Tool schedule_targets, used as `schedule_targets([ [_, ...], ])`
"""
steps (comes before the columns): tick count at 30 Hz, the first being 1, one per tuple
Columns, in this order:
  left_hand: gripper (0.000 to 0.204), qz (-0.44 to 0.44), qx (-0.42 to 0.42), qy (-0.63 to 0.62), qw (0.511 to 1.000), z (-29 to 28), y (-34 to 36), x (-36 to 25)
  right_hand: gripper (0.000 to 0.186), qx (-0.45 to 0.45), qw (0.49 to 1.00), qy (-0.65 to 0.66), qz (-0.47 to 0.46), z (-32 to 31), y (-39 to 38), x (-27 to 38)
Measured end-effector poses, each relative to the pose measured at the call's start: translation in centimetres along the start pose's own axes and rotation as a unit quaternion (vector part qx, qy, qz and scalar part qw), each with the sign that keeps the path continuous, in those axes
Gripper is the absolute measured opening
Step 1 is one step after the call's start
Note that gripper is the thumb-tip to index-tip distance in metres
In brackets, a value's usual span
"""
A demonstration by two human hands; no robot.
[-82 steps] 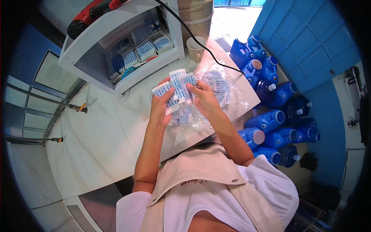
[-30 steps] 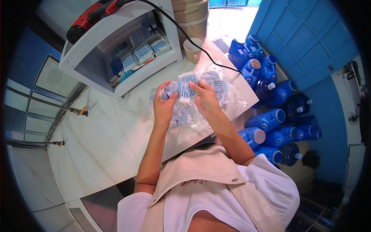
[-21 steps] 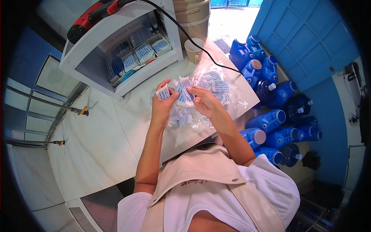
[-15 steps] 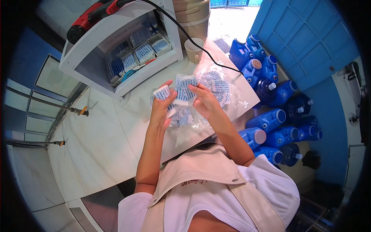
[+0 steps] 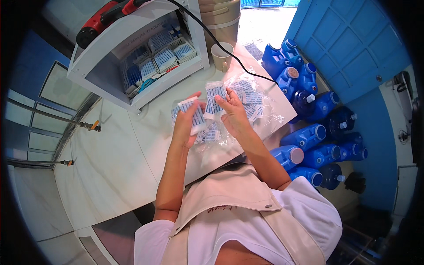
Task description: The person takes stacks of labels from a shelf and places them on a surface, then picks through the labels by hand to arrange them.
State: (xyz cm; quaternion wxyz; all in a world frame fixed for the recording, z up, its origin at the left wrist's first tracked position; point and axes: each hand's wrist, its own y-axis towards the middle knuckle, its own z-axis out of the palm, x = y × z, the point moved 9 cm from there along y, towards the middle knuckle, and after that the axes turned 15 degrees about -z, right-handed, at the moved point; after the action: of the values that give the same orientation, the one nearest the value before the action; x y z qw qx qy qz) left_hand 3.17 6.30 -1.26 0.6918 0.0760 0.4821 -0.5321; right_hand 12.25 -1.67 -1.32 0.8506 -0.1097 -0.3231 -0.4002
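My left hand [image 5: 184, 124] is closed around a few small white sachets with blue print [image 5: 198, 118], partly covered by its fingers. To the right, my right hand [image 5: 235, 115] pinches another flat printed sachet [image 5: 214, 95] between thumb and fingers, holding it raised. Beneath both hands a crinkled clear plastic bag [image 5: 274, 119] lies on the counter, with several more sachets [image 5: 252, 98] in or on it. The palms hide part of the pile.
A white open-fronted cabinet [image 5: 137, 105] at the back left holds baskets of packets, with a red-and-black tool [image 5: 104, 22] on top. A beige mug [image 5: 221, 57] and a black cable stand behind the pile. Several blue water jugs [image 5: 304, 134] crowd the counter's right edge.
The sachet in my right hand has shifted slightly right, apart from those in my left. My left fingers have closed further over their sachets.
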Motion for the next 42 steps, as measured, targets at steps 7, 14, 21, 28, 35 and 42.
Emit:
schedule_targets([
  [7, 0.038, -0.047, -0.039, 0.058, 0.996, 1.0, 1.0, 1.5, 0.038, 0.137, 0.948, -0.284, -0.043, 1.5, 0.2, -1.1],
  [14, 0.040, 0.003, -0.007, -0.125, 0.992, 0.6, 0.6, 0.2, 0.027, 0.209, 0.796, -0.517, -0.236, 4.5, -1.9, 2.9],
  [21, 0.026, -0.034, -0.026, -0.223, 0.974, -0.3, 1.1, 0.9, 0.028, 0.316, 0.699, -0.518, -0.378, 5.4, -4.6, 3.2],
  [28, 0.033, 0.017, -0.093, -0.140, 0.986, -0.8, 0.8, 0.8, 0.022, 0.240, 0.772, -0.497, -0.314, 5.9, -4.4, 3.8],
  [35, 0.034, 0.028, -0.151, -0.133, 0.979, -0.3, 0.2, 0.5, 0.024, 0.150, 0.875, -0.410, -0.210, 3.2, -3.5, 1.6],
  [42, 0.029, -0.004, -0.101, -0.180, 0.978, -1.1, 1.2, 1.4, 0.020, 0.160, 0.882, -0.437, -0.074, -0.8, -1.3, 1.1],
])
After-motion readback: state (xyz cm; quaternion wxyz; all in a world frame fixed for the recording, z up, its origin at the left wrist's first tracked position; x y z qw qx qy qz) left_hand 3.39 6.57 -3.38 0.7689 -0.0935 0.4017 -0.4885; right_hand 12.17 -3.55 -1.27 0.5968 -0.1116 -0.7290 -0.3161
